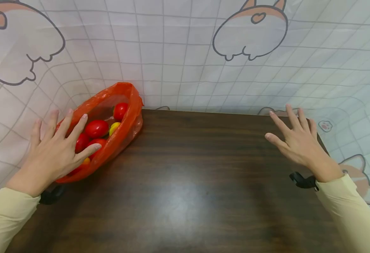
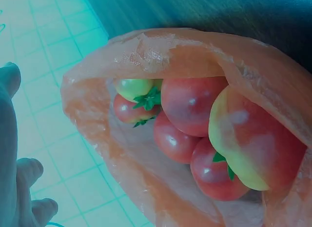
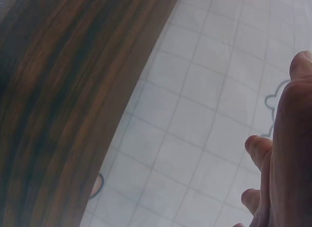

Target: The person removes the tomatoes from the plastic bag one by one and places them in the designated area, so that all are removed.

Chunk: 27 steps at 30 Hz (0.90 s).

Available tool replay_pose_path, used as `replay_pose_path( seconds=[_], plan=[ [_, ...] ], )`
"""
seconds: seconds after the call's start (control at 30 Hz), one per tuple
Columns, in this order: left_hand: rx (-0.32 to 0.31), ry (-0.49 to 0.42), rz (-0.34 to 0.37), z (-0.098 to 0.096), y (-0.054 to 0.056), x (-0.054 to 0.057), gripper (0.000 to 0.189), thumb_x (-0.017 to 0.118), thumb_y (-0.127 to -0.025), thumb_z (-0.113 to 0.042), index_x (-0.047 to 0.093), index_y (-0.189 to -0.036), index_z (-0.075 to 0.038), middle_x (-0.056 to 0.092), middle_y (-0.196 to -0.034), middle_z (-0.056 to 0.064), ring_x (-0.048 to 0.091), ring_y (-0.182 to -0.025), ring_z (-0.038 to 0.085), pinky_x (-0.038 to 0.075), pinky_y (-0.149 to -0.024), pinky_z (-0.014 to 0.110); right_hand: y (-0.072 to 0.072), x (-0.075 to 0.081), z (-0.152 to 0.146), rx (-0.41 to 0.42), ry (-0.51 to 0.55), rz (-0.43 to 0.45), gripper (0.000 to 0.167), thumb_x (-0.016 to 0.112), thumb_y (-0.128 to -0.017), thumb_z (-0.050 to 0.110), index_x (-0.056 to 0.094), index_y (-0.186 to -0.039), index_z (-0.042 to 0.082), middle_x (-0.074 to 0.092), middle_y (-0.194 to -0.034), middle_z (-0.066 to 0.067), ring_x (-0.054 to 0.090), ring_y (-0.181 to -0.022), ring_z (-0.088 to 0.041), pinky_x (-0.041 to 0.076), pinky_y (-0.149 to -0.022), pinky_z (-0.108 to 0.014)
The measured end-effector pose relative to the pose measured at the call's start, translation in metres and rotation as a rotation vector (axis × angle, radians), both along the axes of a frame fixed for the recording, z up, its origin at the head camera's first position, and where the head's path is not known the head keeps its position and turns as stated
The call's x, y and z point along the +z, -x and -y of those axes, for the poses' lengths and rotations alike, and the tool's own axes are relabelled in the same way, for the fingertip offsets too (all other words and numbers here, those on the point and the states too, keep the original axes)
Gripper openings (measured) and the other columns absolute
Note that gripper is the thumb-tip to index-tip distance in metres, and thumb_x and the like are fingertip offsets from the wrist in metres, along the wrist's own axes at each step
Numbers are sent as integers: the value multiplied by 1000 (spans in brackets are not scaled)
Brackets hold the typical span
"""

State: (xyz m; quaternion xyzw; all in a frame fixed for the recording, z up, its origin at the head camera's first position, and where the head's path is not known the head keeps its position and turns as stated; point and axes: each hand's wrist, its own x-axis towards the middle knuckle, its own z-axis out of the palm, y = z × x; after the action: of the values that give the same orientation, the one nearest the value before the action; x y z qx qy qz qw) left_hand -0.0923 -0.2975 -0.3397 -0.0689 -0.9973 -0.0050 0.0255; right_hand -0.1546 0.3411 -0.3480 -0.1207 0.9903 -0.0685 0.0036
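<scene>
An orange-red plastic bag (image 1: 129, 130) stands with its mouth open at the left of the table. Inside are several red tomatoes (image 1: 97, 129) and a small yellow one (image 1: 114, 128). In the left wrist view, green stems (image 2: 148, 98) show on some, and the largest tomato (image 2: 256, 144) is part yellow. My left hand (image 1: 53, 151), fingers spread, overlaps the near left part of the bag in the head view, hiding some of what lies inside. Over the table's far right corner is my right hand (image 1: 298, 140), fingers spread and holding nothing.
The dark wood-grain table (image 1: 185, 168) ends at a back edge against a white grid-patterned sheet (image 1: 178, 52) with cartoon corgis. This sheet also covers both sides. A black wrist strap piece (image 1: 303, 181) juts out below the right hand.
</scene>
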Motion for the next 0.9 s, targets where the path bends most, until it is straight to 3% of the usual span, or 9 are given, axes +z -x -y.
replay_pose_path(
  seconds=[0.23,0.47,0.67,0.77,0.9],
  plan=[
    [14,-22,1,6,-5,0,95,47,-97,-72,11,-168,-21,5,-173,24,-8,-159,52,-11,-122,76,12,4,16,26,16,13,74,36,-105,66,10,-167,35,-15,-175,-12,-19,-160,-46,-3,-117,-83],
    [49,-90,12,16,-10,-8,95,49,-98,-68,13,-167,-15,14,-170,28,-2,-157,55,8,-116,81,23,4,34,50,39,-3,75,36,-105,66,16,-167,30,-9,-176,-14,-9,-161,-50,1,-117,-83],
    [82,-117,19,25,-18,-17,96,52,-99,-65,14,-166,-8,19,-165,35,15,-147,67,24,-106,88,34,5,55,85,64,-32,74,32,-105,68,19,-167,29,-3,-176,-15,0,-160,-52,5,-116,-82],
    [107,-144,-9,28,-22,-23,98,52,-99,-63,15,-164,0,25,-161,38,22,-142,69,25,-106,87,40,4,69,99,75,-26,76,31,-104,70,19,-167,29,-1,-176,-16,2,-160,-51,6,-116,-80],
    [100,-152,-153,29,-30,-31,95,61,-97,-55,27,-157,11,38,-152,41,36,-131,66,35,-106,81,48,4,89,129,85,-6,77,31,-104,70,18,-167,29,-1,-176,-15,3,-161,-49,7,-117,-79]
  ],
)
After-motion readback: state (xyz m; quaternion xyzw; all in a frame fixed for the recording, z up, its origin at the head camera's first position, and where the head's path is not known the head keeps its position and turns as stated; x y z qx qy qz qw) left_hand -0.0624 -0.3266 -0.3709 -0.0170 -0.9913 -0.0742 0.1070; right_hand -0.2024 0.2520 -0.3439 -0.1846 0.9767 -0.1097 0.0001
